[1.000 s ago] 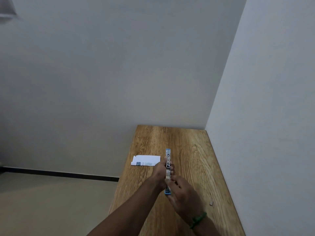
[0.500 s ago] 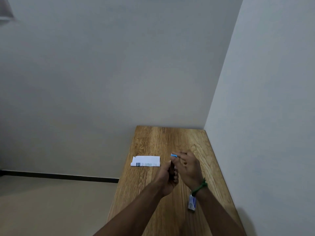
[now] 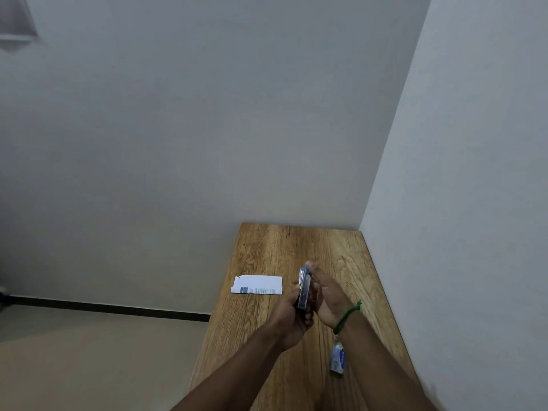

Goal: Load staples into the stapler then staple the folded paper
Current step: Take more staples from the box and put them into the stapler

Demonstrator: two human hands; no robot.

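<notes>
Above the wooden table, both hands hold the stapler on edge. Left hand is wrapped closed around its near end; right hand lies flat against its far side, fingertip on the blue tip, fingers extended rather than clenched. Folded paper rests on the table to the left, well apart. A small blue packet, probably the staple box, lies under the right wrist. Whether staples are seated cannot be told. For a sound closure, press the halves together squarely, left hand steadying the base, until they appear to latch
</notes>
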